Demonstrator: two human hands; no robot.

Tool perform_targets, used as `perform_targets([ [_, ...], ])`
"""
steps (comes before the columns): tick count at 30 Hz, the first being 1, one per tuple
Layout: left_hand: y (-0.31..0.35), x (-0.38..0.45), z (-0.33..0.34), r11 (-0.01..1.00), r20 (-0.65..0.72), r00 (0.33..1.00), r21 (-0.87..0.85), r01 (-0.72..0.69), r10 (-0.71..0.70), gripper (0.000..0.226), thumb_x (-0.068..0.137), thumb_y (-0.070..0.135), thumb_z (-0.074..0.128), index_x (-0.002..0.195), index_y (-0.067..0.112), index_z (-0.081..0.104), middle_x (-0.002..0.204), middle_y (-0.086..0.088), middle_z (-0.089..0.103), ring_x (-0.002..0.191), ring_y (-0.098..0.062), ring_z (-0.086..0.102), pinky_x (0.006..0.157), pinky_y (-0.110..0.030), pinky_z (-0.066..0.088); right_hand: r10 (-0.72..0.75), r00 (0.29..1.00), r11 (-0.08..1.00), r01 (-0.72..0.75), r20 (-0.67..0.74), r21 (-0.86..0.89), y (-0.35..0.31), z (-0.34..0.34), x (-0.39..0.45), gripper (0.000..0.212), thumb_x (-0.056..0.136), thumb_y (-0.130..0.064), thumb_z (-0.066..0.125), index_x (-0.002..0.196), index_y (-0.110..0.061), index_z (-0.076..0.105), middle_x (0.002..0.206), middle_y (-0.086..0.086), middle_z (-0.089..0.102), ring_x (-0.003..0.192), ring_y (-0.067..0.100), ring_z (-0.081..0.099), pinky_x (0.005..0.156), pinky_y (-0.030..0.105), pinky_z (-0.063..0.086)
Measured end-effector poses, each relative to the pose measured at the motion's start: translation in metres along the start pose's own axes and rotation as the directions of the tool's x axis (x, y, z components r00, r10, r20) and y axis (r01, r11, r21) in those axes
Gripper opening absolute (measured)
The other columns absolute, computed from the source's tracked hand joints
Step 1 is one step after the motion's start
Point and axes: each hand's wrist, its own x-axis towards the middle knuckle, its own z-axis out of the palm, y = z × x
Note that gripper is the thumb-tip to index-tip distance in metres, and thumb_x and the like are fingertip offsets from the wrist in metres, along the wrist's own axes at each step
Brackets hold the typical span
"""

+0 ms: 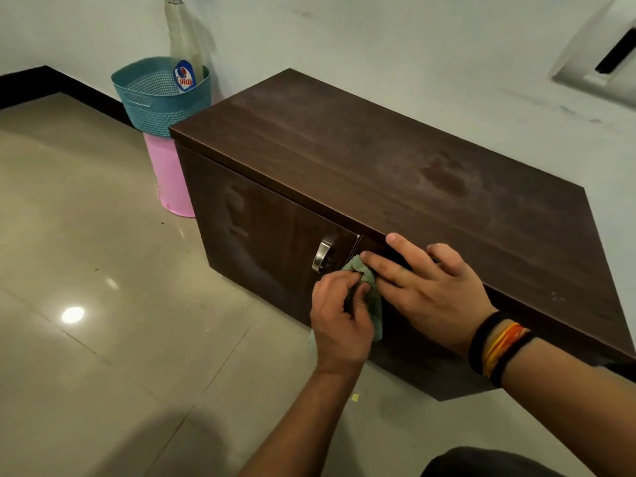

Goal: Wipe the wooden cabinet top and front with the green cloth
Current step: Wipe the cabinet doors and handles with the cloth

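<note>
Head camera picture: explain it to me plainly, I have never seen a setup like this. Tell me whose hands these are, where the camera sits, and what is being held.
There is no machine here. A person wears one wide-angle camera on the head, looking forward and down, so you see their own two arms reaching in from the bottom.

The left hand grips a green cloth against the front of a dark wooden cabinet, beside a metal door handle. The right hand, with bands on its wrist, lies with straight fingers at the cabinet's upper front edge, one finger touching the cloth.

The cabinet top looks dusty and smudged. To its left, a teal basket holding a spray bottle sits on a pink bucket.
</note>
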Motion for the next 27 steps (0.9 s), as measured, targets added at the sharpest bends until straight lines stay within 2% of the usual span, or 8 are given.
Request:
perform_targets([
  [6, -0.027, -0.020, 0.005, 0.999, 0.088, 0.996, 0.029, -0.038, 0.035, 0.009, 0.095, 0.016, 0.051, 0.104, 0.017, 0.054, 0.111, 0.009, 0.047, 0.098, -0.010, 0.048, 0.087, -0.015, 0.041, -0.062, 0.998, 0.997, 0.063, 0.020, -0.037, 0.003, 0.001, -0.003, 0.035, 0.096, -0.018, 0.044, 0.109, -0.026, 0.075, 0.140, -0.003, 0.063, 0.133, 0.032, 0.039, 0.091, 0.039, 0.031],
  [8, -0.040, -0.024, 0.003, 0.998, 0.119, 0.993, 0.060, -0.030, 0.022, 0.007, 0.095, 0.017, 0.049, 0.102, 0.019, 0.051, 0.110, 0.013, 0.043, 0.097, -0.012, 0.046, 0.084, -0.021, 0.043, -0.070, 0.997, 0.997, 0.071, 0.027, -0.037, 0.003, 0.001, -0.003, 0.030, 0.093, -0.019, 0.050, 0.108, -0.027, 0.075, 0.141, -0.003, 0.062, 0.133, 0.032, 0.038, 0.091, 0.039, 0.030],
  [11, -0.043, -0.017, 0.001, 0.995, 0.149, 0.988, 0.073, -0.062, 0.050, 0.006, 0.095, 0.015, 0.048, 0.098, 0.015, 0.052, 0.101, 0.002, 0.051, 0.091, -0.017, 0.048, 0.078, -0.032, 0.045, -0.076, 0.996, 0.997, 0.077, 0.038, -0.020, 0.005, 0.001, -0.002, 0.025, 0.090, -0.021, 0.056, 0.105, -0.028, 0.075, 0.141, -0.004, 0.061, 0.133, 0.032, 0.039, 0.089, 0.040, 0.030],
  [13, -0.034, -0.013, -0.001, 0.994, 0.158, 0.984, 0.054, -0.090, 0.081, 0.007, 0.094, 0.015, 0.048, 0.100, 0.014, 0.053, 0.101, -0.001, 0.052, 0.092, -0.017, 0.048, 0.079, -0.033, 0.045, -0.092, 0.995, 0.995, 0.093, 0.036, -0.021, 0.006, 0.002, -0.002, 0.028, 0.093, -0.019, 0.051, 0.107, -0.028, 0.074, 0.142, -0.005, 0.061, 0.134, 0.032, 0.039, 0.087, 0.040, 0.030],
  [15, -0.020, -0.009, -0.001, 0.991, 0.138, 0.983, 0.034, -0.127, 0.122, 0.008, 0.095, 0.012, 0.052, 0.102, 0.010, 0.054, 0.104, -0.001, 0.052, 0.094, -0.016, 0.048, 0.082, -0.028, 0.044, -0.092, 0.995, 0.995, 0.093, 0.031, -0.039, 0.006, 0.003, -0.002, 0.036, 0.097, -0.017, 0.042, 0.112, -0.026, 0.073, 0.142, -0.005, 0.061, 0.134, 0.033, 0.038, 0.085, 0.039, 0.030],
  [19, -0.002, 0.000, 0.007, 0.999, 0.070, 0.997, 0.024, -0.041, 0.039, 0.003, 0.094, 0.003, 0.056, 0.096, 0.004, 0.058, 0.097, -0.005, 0.055, 0.087, -0.020, 0.049, 0.077, -0.031, 0.044, -0.080, 0.997, 0.995, 0.081, 0.016, -0.060, 0.004, 0.005, -0.001, 0.048, 0.103, -0.013, 0.031, 0.109, -0.026, 0.076, 0.139, -0.005, 0.063, 0.133, 0.032, 0.040, 0.083, 0.038, 0.030],
  [24, -0.029, -0.017, 0.008, 0.997, 0.109, 0.991, 0.015, -0.075, 0.073, 0.012, 0.100, 0.023, 0.047, 0.104, 0.013, 0.053, 0.108, 0.000, 0.051, 0.092, -0.018, 0.049, 0.081, -0.022, 0.042, -0.080, 0.996, 0.995, 0.082, 0.036, -0.063, 0.004, 0.005, -0.003, 0.049, 0.103, -0.011, 0.028, 0.109, -0.026, 0.075, 0.141, -0.004, 0.062, 0.134, 0.033, 0.038, 0.085, 0.039, 0.030],
  [27, -0.043, -0.013, 0.004, 0.991, 0.193, 0.975, 0.050, -0.121, 0.110, 0.010, 0.094, 0.014, 0.047, 0.104, 0.014, 0.047, 0.111, 0.002, 0.043, 0.090, -0.025, 0.051, 0.076, -0.035, 0.050, -0.079, 0.996, 0.996, 0.081, 0.035, -0.044, 0.003, 0.003, -0.002, 0.046, 0.102, -0.012, 0.031, 0.108, -0.026, 0.075, 0.141, -0.003, 0.062, 0.134, 0.034, 0.038, 0.086, 0.040, 0.030],
])
